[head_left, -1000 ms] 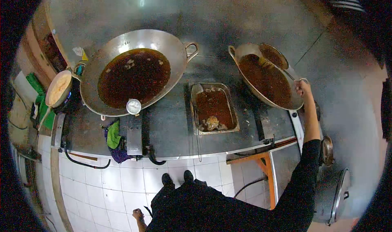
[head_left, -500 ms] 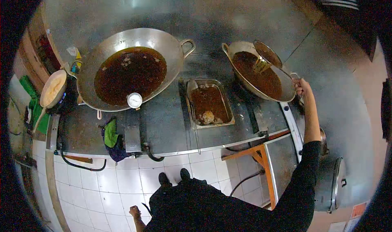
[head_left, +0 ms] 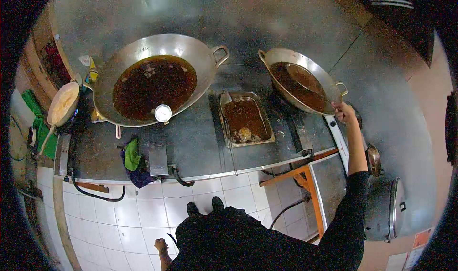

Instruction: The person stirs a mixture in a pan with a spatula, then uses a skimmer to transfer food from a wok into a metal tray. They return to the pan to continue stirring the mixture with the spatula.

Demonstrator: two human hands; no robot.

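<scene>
My right hand (head_left: 344,112) is closed around the handle of a round skimmer (head_left: 305,78) at the right end of the smaller wok (head_left: 310,61). The skimmer's head lies in the dark brown oil (head_left: 288,83), partly sunk, and its rim still shows. My left hand (head_left: 161,245) hangs low beside my body over the floor, fingers curled in a loose fist, with nothing visible in it. A metal tray (head_left: 268,132) of brown oil stands left of the smaller wok. In it lie a pale clump of crumbs (head_left: 244,134) and a long-handled ladle (head_left: 224,100).
A large wok (head_left: 195,56) of dark oil with a dial thermometer (head_left: 163,113) on its rim fills the left side. Further left sits a pan (head_left: 63,101) of pale batter. A green and dark cloth (head_left: 132,156) hangs at the front edge. A lidded pot (head_left: 381,213) stands at right.
The skimmer's head has gone down from above the smaller wok into the oil. My right hand has lowered slightly with it. My left hand stays low at my side.
</scene>
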